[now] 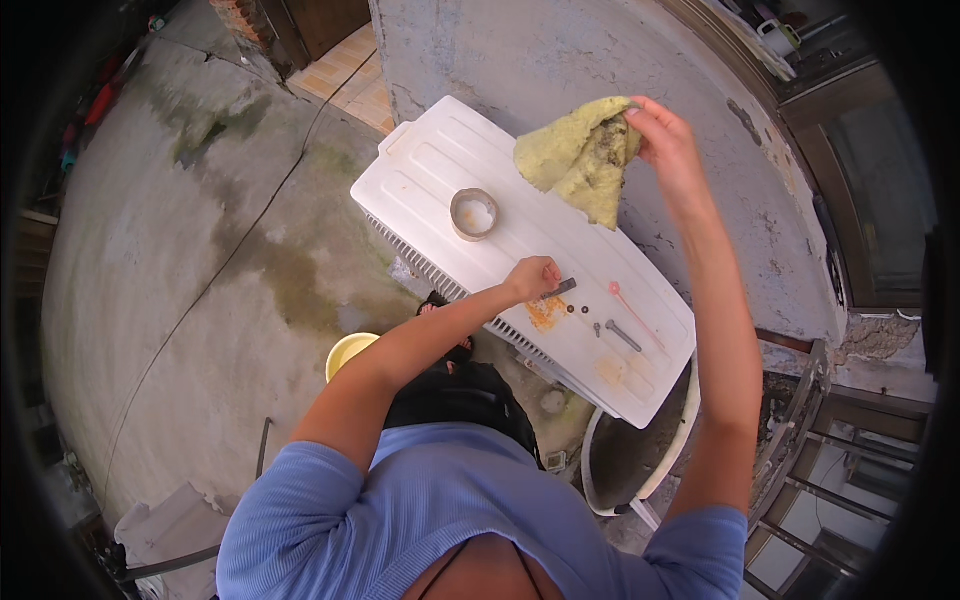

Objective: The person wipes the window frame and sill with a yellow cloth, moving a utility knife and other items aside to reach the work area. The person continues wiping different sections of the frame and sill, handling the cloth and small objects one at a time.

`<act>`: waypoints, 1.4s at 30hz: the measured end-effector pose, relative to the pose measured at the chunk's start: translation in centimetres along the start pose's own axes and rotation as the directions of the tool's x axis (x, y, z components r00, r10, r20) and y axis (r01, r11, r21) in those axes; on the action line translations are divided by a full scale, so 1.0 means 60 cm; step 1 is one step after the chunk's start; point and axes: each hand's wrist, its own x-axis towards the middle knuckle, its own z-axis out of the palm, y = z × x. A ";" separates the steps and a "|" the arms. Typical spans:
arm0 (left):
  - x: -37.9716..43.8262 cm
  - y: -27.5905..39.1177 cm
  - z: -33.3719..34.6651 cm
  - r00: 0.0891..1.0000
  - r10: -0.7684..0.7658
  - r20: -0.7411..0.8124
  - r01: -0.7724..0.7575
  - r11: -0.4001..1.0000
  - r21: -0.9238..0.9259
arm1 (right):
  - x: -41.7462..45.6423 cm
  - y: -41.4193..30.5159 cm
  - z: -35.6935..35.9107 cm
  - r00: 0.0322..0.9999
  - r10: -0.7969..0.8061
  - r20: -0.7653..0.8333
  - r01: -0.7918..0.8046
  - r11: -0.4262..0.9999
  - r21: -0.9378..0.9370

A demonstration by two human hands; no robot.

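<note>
My right hand (664,135) is raised near the wall and pinches a stained yellow-green cloth (574,154) by its upper corner, so that it hangs over the far edge of the white ribbed casing (420,176). Over the middle of the casing, my left hand (536,279) has its fingers curled at one end of a small dark flat bar (561,288). Beside it are an orange-brown stain and two small dark round pieces (577,309). A grey bolt (624,336), a smaller metal piece (597,329) and a pink strip (634,315) lie to the right. A tape roll (474,214) rests further left.
A cracked plaster wall (510,52) rises behind the casing. Below its right end stands a large round tub (637,457). A yellow basin (349,352) sits on the concrete floor (187,300) by my left forearm. A black cable (247,232) crosses the floor.
</note>
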 end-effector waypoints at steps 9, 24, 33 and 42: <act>-0.149 0.036 -0.174 0.988 0.154 -0.008 -0.153 0.987 0.037 | -0.123 0.071 -0.154 0.959 0.091 -0.267 -0.150 0.966 -0.209; -0.241 0.172 -0.690 0.890 0.423 0.171 -0.448 0.881 0.151 | 0.204 0.015 0.349 0.971 0.009 0.237 0.009 0.997 -0.073; -0.292 0.086 -1.091 0.796 0.238 -0.556 -0.040 0.938 0.344 | 0.499 0.084 0.655 0.906 0.150 0.395 0.063 0.876 -0.478; -0.222 0.217 -1.099 0.925 0.363 -0.108 -0.246 0.794 0.556 | 0.480 0.146 0.640 0.980 0.028 -0.195 -0.027 1.000 0.010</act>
